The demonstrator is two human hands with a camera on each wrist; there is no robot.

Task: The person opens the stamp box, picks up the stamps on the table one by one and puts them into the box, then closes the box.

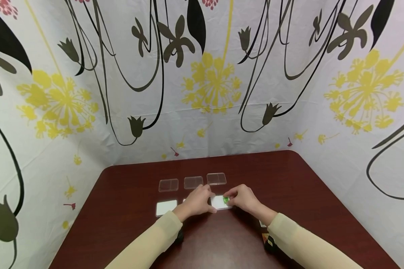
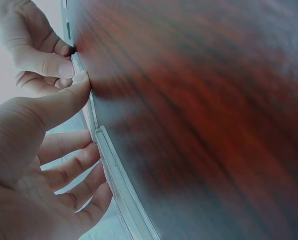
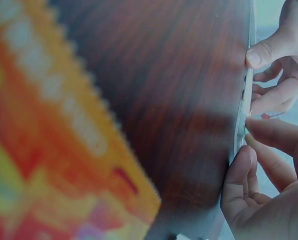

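A flat white rectangular case [image 1: 219, 202] lies on the table between the hands. My left hand [image 1: 196, 201] holds its left end, with the thumb at the near edge and a finger at the far edge. My right hand [image 1: 245, 198] pinches a small green piece [image 1: 226, 200] over the right part of the case; its exact kind is too small to tell. In the left wrist view, the left thumb [image 2: 71, 97] touches the case's edge beside the right hand [image 2: 38, 55]. Another white case [image 1: 166, 208] lies to the left, and a third is mostly hidden behind the left hand.
Three clear plastic lids [image 1: 168, 185] lie in a row behind the white cases on the dark red table [image 1: 256, 172]. An orange packet with a zigzag edge [image 3: 103, 165] is close to the right wrist. A patterned curtain [image 1: 208, 130] hangs around the table.
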